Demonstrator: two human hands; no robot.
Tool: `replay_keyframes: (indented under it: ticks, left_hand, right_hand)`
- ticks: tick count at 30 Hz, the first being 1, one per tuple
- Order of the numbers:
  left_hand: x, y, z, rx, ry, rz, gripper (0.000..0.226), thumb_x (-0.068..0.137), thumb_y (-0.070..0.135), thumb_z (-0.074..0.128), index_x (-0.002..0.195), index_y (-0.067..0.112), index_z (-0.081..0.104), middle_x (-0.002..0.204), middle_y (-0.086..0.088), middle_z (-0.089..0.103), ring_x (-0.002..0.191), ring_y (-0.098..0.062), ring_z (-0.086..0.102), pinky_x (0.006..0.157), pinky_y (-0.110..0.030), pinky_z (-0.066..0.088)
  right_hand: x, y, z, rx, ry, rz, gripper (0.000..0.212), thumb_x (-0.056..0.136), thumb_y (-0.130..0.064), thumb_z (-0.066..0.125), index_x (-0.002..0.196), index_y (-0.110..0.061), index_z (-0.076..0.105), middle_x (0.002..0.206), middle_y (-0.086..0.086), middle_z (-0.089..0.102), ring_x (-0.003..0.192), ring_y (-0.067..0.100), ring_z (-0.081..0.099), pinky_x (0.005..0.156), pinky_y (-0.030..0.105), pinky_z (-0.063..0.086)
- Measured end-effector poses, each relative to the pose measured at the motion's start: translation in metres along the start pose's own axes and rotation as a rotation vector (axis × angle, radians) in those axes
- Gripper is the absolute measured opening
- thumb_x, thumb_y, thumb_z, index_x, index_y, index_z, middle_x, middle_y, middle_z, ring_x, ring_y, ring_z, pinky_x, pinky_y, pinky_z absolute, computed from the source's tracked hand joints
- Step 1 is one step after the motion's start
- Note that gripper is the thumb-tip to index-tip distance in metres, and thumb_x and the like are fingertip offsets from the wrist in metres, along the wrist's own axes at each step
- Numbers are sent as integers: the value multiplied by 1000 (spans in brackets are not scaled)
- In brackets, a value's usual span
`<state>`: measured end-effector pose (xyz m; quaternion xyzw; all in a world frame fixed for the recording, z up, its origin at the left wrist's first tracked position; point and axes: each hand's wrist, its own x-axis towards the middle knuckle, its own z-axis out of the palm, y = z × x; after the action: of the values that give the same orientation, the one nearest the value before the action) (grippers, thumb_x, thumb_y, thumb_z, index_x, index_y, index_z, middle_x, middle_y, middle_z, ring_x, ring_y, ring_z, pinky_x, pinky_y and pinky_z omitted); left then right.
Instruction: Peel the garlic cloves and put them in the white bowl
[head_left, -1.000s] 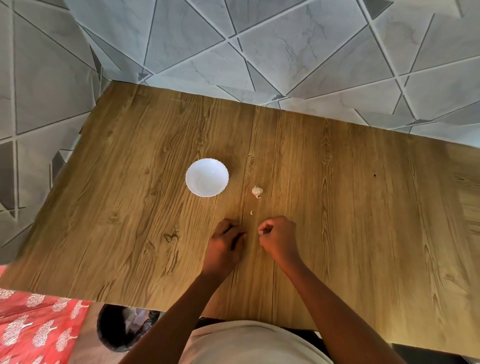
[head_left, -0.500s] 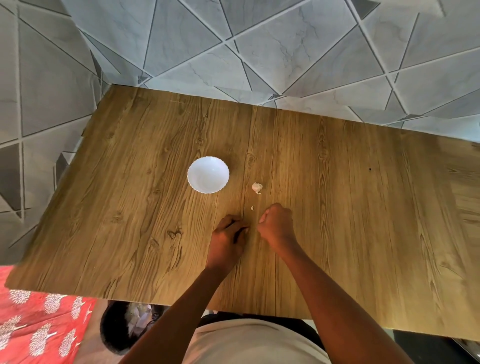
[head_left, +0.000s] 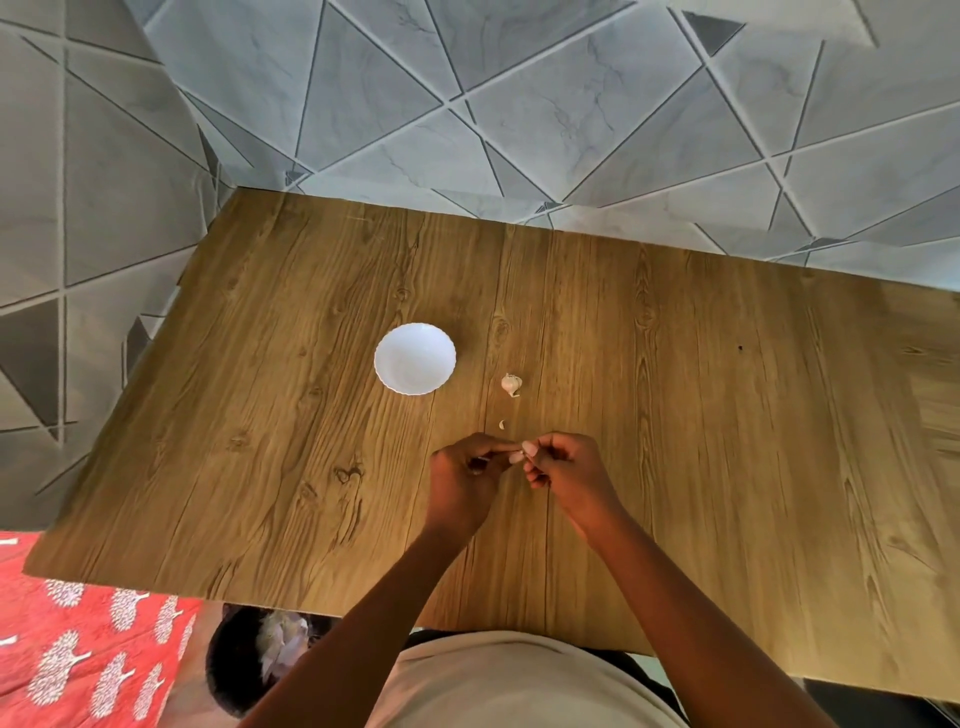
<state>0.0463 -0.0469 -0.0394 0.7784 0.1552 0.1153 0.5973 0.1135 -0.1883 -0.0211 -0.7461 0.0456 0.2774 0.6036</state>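
Observation:
The white bowl (head_left: 414, 358) with a scalloped rim stands empty near the middle of the wooden table (head_left: 675, 415). To its right lies a small piece of garlic bulb (head_left: 511, 384), and nearer to me a tiny scrap of skin (head_left: 502, 424). My left hand (head_left: 465, 480) and my right hand (head_left: 563, 470) meet fingertip to fingertip above the table, pinching a small pale garlic clove (head_left: 521, 453) between them. Most of the clove is hidden by my fingers.
A black bin (head_left: 249, 660) holding pale scraps sits on the floor below the table's near edge. A red patterned cloth (head_left: 78, 649) lies at the lower left. Grey tiled floor surrounds the table.
Both hands have lifted slightly off the table and come together, fingers now pinching the clove between them. The camera view has tilted a little.

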Motion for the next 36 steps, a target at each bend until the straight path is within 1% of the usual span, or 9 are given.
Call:
replay_keyframes:
  ticks: [3, 7, 11, 13, 16, 19, 24, 31, 36]
  left_hand:
    - [-1, 8, 6, 2, -3, 19, 15, 91, 6, 78, 102, 15, 82, 92, 12, 78, 84, -11, 74, 73, -29, 59]
    - [-3, 15, 14, -46, 9, -28, 13, 94, 2, 73, 97, 11, 81, 83, 4, 77, 71, -14, 70, 67, -32, 59]
    - [0, 21, 20, -93, 21, -124, 20, 96, -4, 66, 92, 9, 80, 75, -2, 74, 65, -14, 66, 63, -26, 55]
    - [3, 23, 19, -151, -4, -177, 19, 96, -2, 66, 92, 9, 80, 76, -3, 75, 66, -15, 66, 63, -24, 54]
    - [6, 24, 17, -211, -8, -252, 18, 97, -1, 67, 91, 9, 80, 78, -5, 76, 69, -18, 67, 65, -25, 55]
    - [8, 19, 18, -195, 34, -304, 14, 95, 0, 69, 92, 9, 79, 79, -4, 76, 72, -20, 70, 68, -26, 59]
    - [10, 8, 18, -140, 60, -367, 10, 91, 2, 75, 94, 10, 80, 80, -1, 78, 74, -21, 75, 69, -25, 60]
    - [7, -3, 23, 54, 48, -324, 13, 92, 7, 75, 85, 17, 78, 76, 9, 75, 69, -8, 71, 68, -18, 57]
    - [2, -3, 28, 109, 17, -307, 13, 92, 9, 75, 88, 21, 79, 80, 13, 76, 79, 0, 71, 77, -21, 58]
  right_hand:
    - [-5, 2, 2, 18, 88, -39, 16, 100, -9, 63, 92, 2, 71, 69, 5, 67, 63, 10, 61, 61, 24, 51]
    - [-9, 7, 5, -85, 169, -125, 15, 100, -13, 63, 86, -10, 67, 72, -1, 66, 66, 5, 61, 67, 28, 52]
    - [-12, 11, 5, -222, 214, -278, 19, 100, -8, 60, 85, -18, 62, 79, -3, 65, 73, 8, 62, 68, 30, 52]
    - [-10, 9, -1, -370, 210, -432, 16, 98, -1, 59, 88, -13, 62, 83, -3, 64, 76, 10, 61, 66, 25, 51]
    - [-2, 11, -10, -671, 185, -644, 16, 90, 7, 58, 90, -9, 59, 89, 0, 57, 76, 10, 51, 65, 15, 38]
    - [4, 22, -18, -767, 171, -568, 23, 86, 11, 61, 92, -11, 64, 91, -3, 56, 80, 8, 52, 69, 12, 37]
    - [11, 32, -28, -668, 117, -399, 17, 88, 2, 73, 95, -14, 76, 90, -4, 71, 82, 0, 68, 77, 20, 58]
    - [13, 22, -28, -625, -4, -403, 26, 86, -7, 79, 111, -13, 77, 100, -3, 72, 86, -3, 64, 79, 7, 48]
    - [12, 23, -22, -656, -30, -420, 17, 91, -8, 74, 106, -13, 79, 95, 1, 76, 85, 7, 68, 81, 24, 55]
